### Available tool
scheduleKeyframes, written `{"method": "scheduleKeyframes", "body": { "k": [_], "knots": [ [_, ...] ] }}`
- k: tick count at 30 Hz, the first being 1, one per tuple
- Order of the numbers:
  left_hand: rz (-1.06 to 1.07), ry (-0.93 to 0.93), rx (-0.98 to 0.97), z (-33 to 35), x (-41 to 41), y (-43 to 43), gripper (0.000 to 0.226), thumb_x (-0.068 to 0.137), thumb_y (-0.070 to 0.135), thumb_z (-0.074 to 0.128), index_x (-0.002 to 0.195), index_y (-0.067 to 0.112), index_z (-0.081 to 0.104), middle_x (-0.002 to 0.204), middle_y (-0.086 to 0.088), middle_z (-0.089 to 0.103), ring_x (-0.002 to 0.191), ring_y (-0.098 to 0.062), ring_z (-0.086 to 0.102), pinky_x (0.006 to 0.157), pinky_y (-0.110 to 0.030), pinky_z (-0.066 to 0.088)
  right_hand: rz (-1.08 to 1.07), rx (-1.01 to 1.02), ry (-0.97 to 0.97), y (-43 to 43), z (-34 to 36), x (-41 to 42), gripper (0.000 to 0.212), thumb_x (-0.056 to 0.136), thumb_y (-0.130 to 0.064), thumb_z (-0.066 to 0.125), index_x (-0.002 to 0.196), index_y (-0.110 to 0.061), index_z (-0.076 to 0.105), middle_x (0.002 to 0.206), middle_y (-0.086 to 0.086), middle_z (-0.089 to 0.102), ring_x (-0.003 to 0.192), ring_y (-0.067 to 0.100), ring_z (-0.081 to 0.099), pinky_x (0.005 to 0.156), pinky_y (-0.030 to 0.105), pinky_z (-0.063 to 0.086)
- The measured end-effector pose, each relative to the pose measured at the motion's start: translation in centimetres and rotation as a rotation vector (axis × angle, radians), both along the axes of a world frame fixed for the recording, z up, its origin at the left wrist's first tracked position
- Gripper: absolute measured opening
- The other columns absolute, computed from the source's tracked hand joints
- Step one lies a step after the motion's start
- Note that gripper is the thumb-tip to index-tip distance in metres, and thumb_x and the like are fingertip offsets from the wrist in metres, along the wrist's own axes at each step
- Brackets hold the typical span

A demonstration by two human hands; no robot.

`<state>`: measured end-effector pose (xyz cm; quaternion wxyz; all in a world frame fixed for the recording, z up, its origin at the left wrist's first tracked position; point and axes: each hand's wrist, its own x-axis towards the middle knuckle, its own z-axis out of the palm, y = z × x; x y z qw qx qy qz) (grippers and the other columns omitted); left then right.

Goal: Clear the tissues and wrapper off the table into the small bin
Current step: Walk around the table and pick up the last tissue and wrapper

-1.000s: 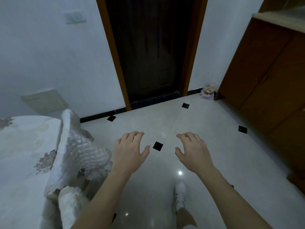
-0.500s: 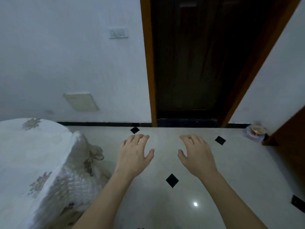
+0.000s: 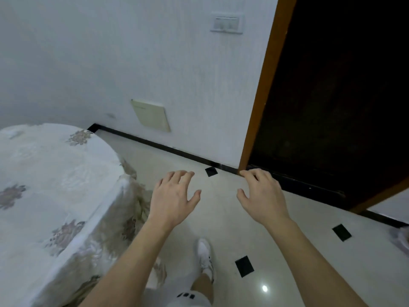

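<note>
Head camera view, looking down and forward over two bare forearms stretched out above a pale glossy tiled floor (image 3: pixel 309 258). The left hand (image 3: pixel 174 200) is held palm down, fingers relaxed and slightly spread, with nothing in it. The right hand (image 3: pixel 261 196) is held the same way just to its right, fingers loosely bent, also with nothing in it. The two hands are apart and nothing is touched by either.

At the left, a table (image 3: pixel 55 173) is seen, covered by a white tablecloth (image 3: pixel 73 229) with a faded flower pattern that hangs over the edge towards the floor. The left hand is near the table's edge but apart from it. Where the tissues, the wrapper and the small bin lie cannot be told from this view.

A white shoe (image 3: pixel 204 253) is seen on the floor between the forearms. Small black diamond tiles (image 3: pixel 244 266) are set into the floor. At the far side, a white wall (image 3: pixel 110 63) is fitted with a light switch (image 3: pixel 226 22) and a cream panel (image 3: pixel 151 115), with a black skirting (image 3: pixel 166 149) along its foot. At the right, a dark door (image 3: pixel 332 96) is set in an orange-brown frame (image 3: pixel 263 85).
</note>
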<state>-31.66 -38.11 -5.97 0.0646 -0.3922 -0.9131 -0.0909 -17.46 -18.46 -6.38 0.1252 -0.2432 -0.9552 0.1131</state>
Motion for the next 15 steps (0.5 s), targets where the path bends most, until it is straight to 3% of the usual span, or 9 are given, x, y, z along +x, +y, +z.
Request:
{"method": "scheduleKeyframes", "body": {
  "k": [15],
  "knots": [
    [0.213,-0.013,0.092,0.7,-27.9,5.5,0.06,0.086,0.057,0.037,0.13,0.022,0.056,0.125,0.001,0.063,0.114,-0.023,0.056,0.09,-0.04,0.048,0.171,0.065,-0.015,8.4,2.7,-30.3,0.044,0.09,-0.034,0.056,0.132,-0.02,0.054,0.126,0.003,0.058,0.117,0.021,0.051,0.095,0.039,0.044]
  ]
}}
